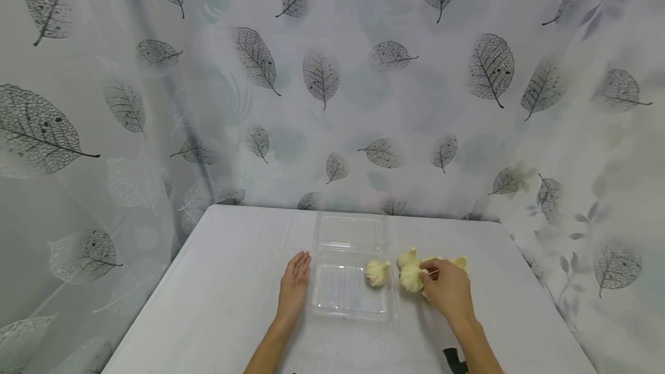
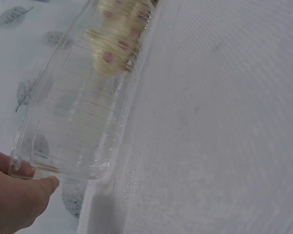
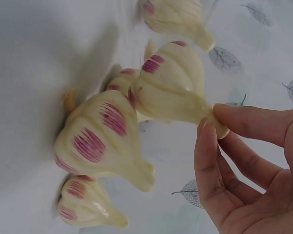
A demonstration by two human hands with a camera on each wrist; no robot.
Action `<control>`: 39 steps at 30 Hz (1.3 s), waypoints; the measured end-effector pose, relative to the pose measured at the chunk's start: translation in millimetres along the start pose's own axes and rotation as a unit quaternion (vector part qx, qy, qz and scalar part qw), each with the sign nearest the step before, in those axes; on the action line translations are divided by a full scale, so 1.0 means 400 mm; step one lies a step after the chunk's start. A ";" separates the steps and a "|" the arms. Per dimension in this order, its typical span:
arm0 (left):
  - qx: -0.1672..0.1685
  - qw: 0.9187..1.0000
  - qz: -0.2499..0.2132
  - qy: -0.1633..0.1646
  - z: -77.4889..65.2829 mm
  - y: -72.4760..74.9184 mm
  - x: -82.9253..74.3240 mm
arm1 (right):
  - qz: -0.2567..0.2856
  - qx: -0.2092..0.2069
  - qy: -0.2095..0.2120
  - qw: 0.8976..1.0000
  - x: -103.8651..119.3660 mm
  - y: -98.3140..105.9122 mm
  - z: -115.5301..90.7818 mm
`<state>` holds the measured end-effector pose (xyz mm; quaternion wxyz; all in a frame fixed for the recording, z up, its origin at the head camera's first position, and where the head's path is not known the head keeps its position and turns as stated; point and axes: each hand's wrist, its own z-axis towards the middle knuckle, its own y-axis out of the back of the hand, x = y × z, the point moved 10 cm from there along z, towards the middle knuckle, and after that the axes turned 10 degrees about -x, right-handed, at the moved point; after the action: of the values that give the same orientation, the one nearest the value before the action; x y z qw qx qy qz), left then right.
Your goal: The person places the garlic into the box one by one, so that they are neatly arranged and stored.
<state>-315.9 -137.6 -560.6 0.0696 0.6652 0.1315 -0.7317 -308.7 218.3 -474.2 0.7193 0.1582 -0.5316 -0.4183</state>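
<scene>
A cream garlic bulb with painted-looking purple streaks point(image 3: 171, 83) is pinched at its stem by my right hand point(image 1: 451, 290), thumb against fingertips. Close beside it are more garlic bulbs, a large one point(image 3: 100, 134) and a smaller one point(image 3: 88, 202) among them. One garlic bulb point(image 1: 377, 273) sits inside the right part of a clear plastic container point(image 1: 337, 311), whose lid point(image 1: 350, 232) lies folded back. At the container's left side rests my left hand point(image 1: 294, 287), its fingers fairly straight and touching the rim. In the left wrist view, bulbs show blurred through the plastic.
The white-covered table point(image 1: 234, 281) extends on both sides of the container. Behind and around it hangs a leaf-patterned curtain point(image 1: 332, 103). A black object point(image 1: 455, 359) shows beside the right forearm.
</scene>
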 end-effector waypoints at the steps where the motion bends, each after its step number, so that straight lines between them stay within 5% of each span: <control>1: 0.000 1.000 0.004 -0.002 0.000 0.000 0.001 | -0.001 -0.001 0.000 1.000 0.002 0.004 0.000; 28: -0.002 1.000 0.009 0.005 0.009 0.001 0.017 | 0.013 -0.081 0.075 0.994 0.112 0.103 0.002; 39: -0.001 1.000 0.007 0.003 0.007 0.001 0.014 | 0.031 -0.075 0.068 0.994 0.142 0.104 0.003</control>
<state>-319.1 -138.3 -565.9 0.0749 0.6685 0.1282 -0.7287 -286.9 199.6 -409.7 0.7764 0.1154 -0.4528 -0.4230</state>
